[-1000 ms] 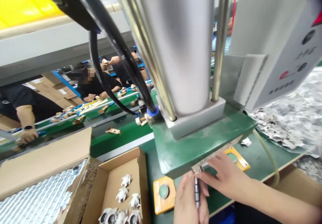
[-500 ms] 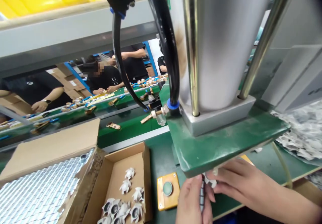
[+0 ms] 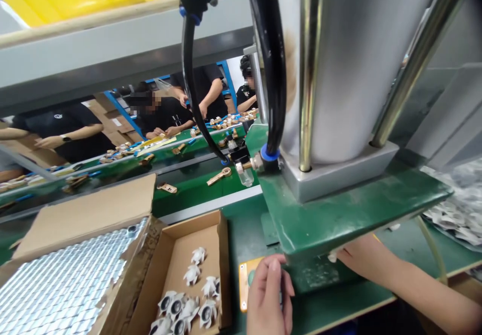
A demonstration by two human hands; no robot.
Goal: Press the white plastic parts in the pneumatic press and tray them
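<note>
My left hand (image 3: 268, 295) lies with curled fingers over a yellow button box (image 3: 244, 285) on the green bench. Whether it holds anything is hidden. My right hand (image 3: 361, 255) reaches under the green press plate (image 3: 339, 214) from the right. It pinches a small white part (image 3: 332, 256) at its fingertips, right at the plate's lower edge. The two hands are apart, with the plate's front corner between them. Above the plate rises a big silver press cylinder (image 3: 339, 74).
A cardboard box (image 3: 181, 264) with several white impeller-like parts (image 3: 188, 305) sits left of my hands, beside a box of silver cells (image 3: 68, 285). Black hoses (image 3: 271, 64) hang ahead. Co-workers stand at a green conveyor (image 3: 188, 184) carrying brass pieces. A heap of white parts (image 3: 457, 219) lies at right.
My hands have separated. The left one moved down and left onto the yellow button box, and the metal rod seen between them is out of sight. The view shifted left.
</note>
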